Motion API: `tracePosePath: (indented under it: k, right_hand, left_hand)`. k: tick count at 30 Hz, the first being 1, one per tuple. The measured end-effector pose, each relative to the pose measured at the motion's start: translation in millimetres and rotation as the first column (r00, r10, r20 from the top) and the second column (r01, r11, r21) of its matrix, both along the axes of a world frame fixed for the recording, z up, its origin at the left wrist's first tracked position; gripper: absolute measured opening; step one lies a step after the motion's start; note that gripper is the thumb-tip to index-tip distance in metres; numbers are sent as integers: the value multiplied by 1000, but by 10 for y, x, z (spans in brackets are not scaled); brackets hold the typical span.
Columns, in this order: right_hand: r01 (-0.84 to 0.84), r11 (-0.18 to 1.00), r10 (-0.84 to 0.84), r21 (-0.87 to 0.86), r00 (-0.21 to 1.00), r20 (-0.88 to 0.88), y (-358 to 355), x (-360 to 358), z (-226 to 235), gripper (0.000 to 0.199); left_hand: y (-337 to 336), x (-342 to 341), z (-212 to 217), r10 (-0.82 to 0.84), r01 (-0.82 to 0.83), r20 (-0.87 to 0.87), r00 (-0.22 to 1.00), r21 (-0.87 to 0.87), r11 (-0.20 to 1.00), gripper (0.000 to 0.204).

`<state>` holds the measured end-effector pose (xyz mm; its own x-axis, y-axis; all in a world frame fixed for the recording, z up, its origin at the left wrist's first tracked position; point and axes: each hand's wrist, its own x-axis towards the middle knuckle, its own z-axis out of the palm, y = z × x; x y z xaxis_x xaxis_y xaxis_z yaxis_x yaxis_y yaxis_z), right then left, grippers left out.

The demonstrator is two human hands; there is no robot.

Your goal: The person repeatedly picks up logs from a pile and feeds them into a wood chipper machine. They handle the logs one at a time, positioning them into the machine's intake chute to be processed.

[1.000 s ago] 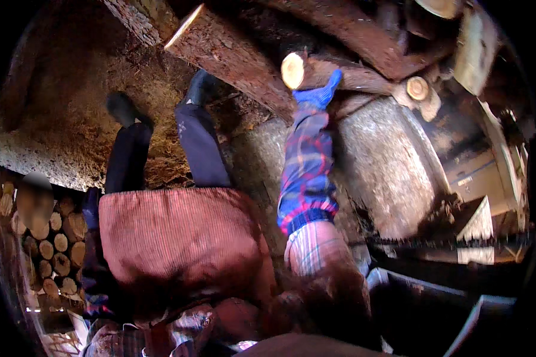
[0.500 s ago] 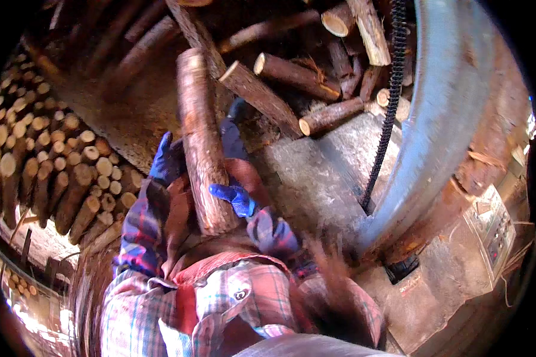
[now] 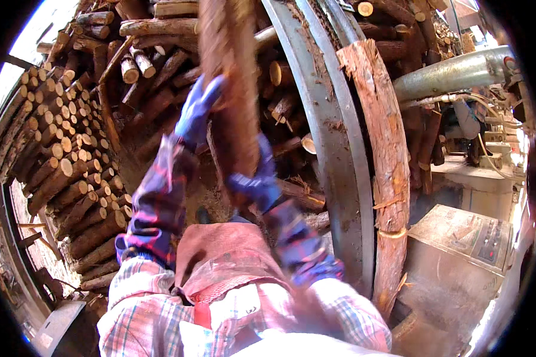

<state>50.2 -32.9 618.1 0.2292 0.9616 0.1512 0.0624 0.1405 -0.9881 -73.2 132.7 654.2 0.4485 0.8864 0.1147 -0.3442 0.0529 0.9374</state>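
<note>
Log [image 3: 237, 65] at twelve o'clock, raised, its lower part gripped between left hand [image 3: 196, 113] and right hand [image 3: 257, 181]. Lift judged done; not set down. Second log [image 3: 388, 143] lies beside metal beam [image 3: 332, 137] at two o'clock; loose logs [image 3: 158, 27] remain at eleven; stack [image 3: 71, 172] at nine

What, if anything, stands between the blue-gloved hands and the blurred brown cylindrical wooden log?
Nothing visible. The left hand and right hand both appear to touch the brown wooden log, though blur softens detail.
</note>
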Motion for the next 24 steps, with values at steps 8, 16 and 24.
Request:
tracePosePath:
  k: [8,16,24]
  right_hand:
    - [-37,993,-13,113,911,412,2188,2392,2293,97]
    - [563,809,75,-169,187,979,2658,3313,1243,114]
    - [173,985,-28,1,157,987,1640,2078,1391,66]
  left_hand:
    - [-370,249,698,97,-91,49,994,-115,989,45]
    - [-1258,-931,-1180,128,-346,-420,898,-497,796,66]
    - [-1432,-1143,-1873,187,-297,-233,954,-663,687,59]
